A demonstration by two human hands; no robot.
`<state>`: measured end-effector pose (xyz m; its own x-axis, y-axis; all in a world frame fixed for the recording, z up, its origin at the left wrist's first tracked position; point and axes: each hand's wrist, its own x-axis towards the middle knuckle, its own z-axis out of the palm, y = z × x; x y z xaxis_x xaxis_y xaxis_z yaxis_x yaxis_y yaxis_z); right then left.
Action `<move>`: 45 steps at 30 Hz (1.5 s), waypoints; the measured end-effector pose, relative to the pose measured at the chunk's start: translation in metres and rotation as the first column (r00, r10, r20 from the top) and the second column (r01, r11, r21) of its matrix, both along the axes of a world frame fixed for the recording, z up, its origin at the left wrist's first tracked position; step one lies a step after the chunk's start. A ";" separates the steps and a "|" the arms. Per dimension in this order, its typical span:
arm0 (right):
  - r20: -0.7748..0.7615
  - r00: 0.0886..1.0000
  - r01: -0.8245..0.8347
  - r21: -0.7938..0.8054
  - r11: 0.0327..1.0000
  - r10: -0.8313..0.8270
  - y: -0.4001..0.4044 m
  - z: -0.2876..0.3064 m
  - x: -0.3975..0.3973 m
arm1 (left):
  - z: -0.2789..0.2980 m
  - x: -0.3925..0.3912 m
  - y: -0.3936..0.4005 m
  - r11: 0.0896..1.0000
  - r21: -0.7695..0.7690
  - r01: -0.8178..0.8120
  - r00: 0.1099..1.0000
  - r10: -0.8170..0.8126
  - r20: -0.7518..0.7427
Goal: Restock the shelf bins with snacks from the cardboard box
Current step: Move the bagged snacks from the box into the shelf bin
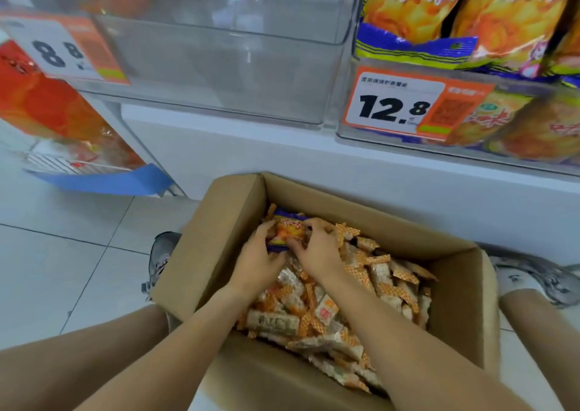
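A: Nearest first: both forearms are reaching down into the open cardboard box (201, 253), which is sitting on the tiled floor (62, 253) between two grey shoes; status of the hands?

B: The left hand (255, 261) and the right hand (317, 247) are both curling their fingers round one small orange-and-purple snack packet (287, 231), left hand on its left edge, right hand on its right edge; the packet is lying at the far-left end of the box, on top of the heap

A: And the rest of the box?

B: Loose wrapped snacks (345, 310) in orange-checked and clear wrappers are filling it, heaped toward the right wall

A: Farther out?

B: A clear shelf bin (219, 74) is standing straight ahead above the white shelf base; right of it, a bin of orange-and-purple bags (455, 11) is carrying a price tag (398, 103) reading 12.8; at far left, red bags (40, 103) are hanging beside an 8.8 tag (59, 52)
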<state>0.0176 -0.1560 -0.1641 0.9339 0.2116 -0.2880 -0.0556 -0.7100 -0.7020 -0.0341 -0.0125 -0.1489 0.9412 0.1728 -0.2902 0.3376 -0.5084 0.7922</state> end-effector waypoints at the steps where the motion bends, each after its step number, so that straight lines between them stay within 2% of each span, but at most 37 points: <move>1: 0.003 1.000 0.007 0.011 1.000 -0.007 0.001 -0.002 -0.001 | 0.000 -0.002 0.000 0.999 -0.023 -0.027 1.000 0.027 0.000; 5: 0.015 1.000 -0.006 0.102 0.995 0.005 -0.012 0.019 -0.012 | 0.014 -0.006 -0.001 0.963 -0.160 -0.218 0.976 0.216 -0.032; 7: 0.024 0.999 -0.041 0.120 0.992 0.038 -0.027 0.039 -0.021 | 0.025 -0.008 -0.008 0.958 -0.182 -0.219 0.975 0.222 -0.009; 9: 0.011 0.999 -0.048 0.167 0.985 0.047 -0.046 0.061 -0.032 | 0.041 -0.009 -0.020 0.976 -0.176 -0.129 0.991 0.132 0.008; 12: -0.062 0.998 0.031 0.263 0.964 -0.015 -0.077 0.090 -0.048 | 0.066 -0.008 -0.043 0.985 -0.168 0.027 0.999 -0.020 0.042; 14: -0.102 0.994 0.066 0.283 0.957 -0.039 -0.099 0.107 -0.053 | 0.083 -0.010 -0.061 0.978 -0.177 0.111 0.991 -0.095 0.094; 16: -0.097 0.995 0.021 0.272 0.962 0.005 -0.117 0.127 -0.054 | 0.101 -0.015 -0.080 0.965 -0.144 0.221 0.970 -0.202 0.134; 20: 0.054 0.984 -0.174 0.152 0.973 0.168 -0.148 0.177 -0.058 | 0.139 -0.021 -0.108 0.897 -0.077 0.435 0.889 -0.415 0.192; 22: 0.104 0.980 -0.186 0.158 0.970 0.171 -0.162 0.201 -0.057 | 0.161 -0.020 -0.114 0.883 -0.054 0.466 0.864 -0.441 0.243; 27: 0.301 0.953 -0.124 0.297 0.947 0.030 -0.184 0.264 -0.048 | 0.224 -0.017 -0.122 0.945 0.012 0.328 0.810 -0.287 0.511; 29: 0.418 0.908 -0.147 0.380 0.913 -0.027 -0.188 0.298 -0.040 | 0.248 -0.006 -0.119 0.967 0.073 0.245 0.725 -0.232 0.648; 31: 0.515 0.854 -0.177 0.418 0.891 -0.072 -0.193 0.325 -0.027 | 0.264 0.014 -0.115 0.962 0.233 0.144 0.620 -0.271 0.736; 33: 0.619 0.776 -0.150 0.370 0.917 -0.123 -0.194 0.343 -0.011 | 0.270 0.037 -0.111 0.909 0.416 0.034 0.564 -0.361 0.743; 36: 0.769 0.628 -0.059 0.200 0.978 -0.120 -0.194 0.356 0.015 | 0.268 0.061 -0.111 0.815 0.579 -0.034 0.587 -0.453 0.671; 39: 0.759 0.651 0.037 0.006 0.999 -0.029 -0.188 0.350 0.033 | 0.260 0.069 -0.112 0.757 0.650 -0.069 0.604 -0.486 0.631; 42: 0.805 0.579 0.105 -0.232 0.967 0.131 -0.185 0.332 0.040 | 0.248 0.073 -0.107 0.672 0.733 -0.104 0.586 -0.554 0.592; 43: 0.815 0.559 0.109 -0.256 0.961 0.154 -0.186 0.329 0.041 | 0.245 0.074 -0.104 0.644 0.757 -0.110 0.578 -0.578 0.576; 45: 0.812 0.572 0.084 -0.194 0.977 0.112 -0.185 0.327 0.043 | 0.242 0.077 -0.100 0.618 0.778 -0.113 0.568 -0.603 0.560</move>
